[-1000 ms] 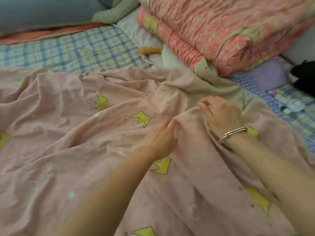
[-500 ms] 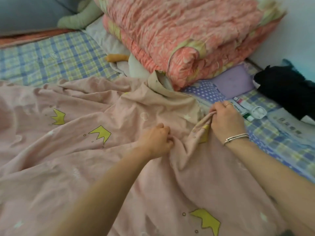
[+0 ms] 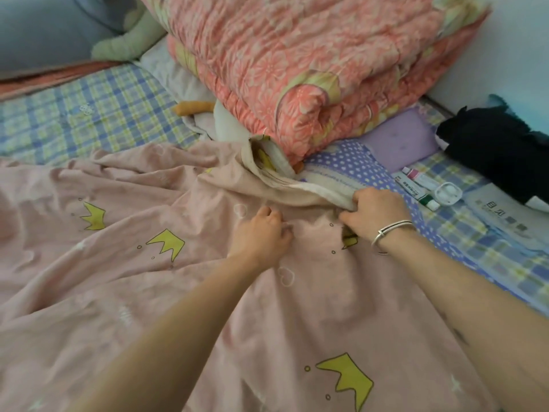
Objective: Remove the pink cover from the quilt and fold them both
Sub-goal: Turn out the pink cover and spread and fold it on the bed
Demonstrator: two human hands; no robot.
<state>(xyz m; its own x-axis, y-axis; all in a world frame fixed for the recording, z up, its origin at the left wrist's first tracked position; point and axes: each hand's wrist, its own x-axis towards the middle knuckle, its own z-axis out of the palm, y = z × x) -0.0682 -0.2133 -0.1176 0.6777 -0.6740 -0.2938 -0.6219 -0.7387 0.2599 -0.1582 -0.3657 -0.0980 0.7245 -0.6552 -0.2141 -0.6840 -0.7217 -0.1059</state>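
Shifts right hand [image 3: 375, 212] along to open edge of cover [image 3: 178, 292], grips it there, bares white quilt [image 3: 323, 190] inside. Pinches cover just beside with curled left hand [image 3: 261, 234]. Probably marks finding the opening; leaves quilt mostly inside cover, spread over bed [image 3: 89, 123], yet to pull out.

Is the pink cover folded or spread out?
Spread out: the pink cover lies rumpled across the bed, its edge gripped by the right hand.
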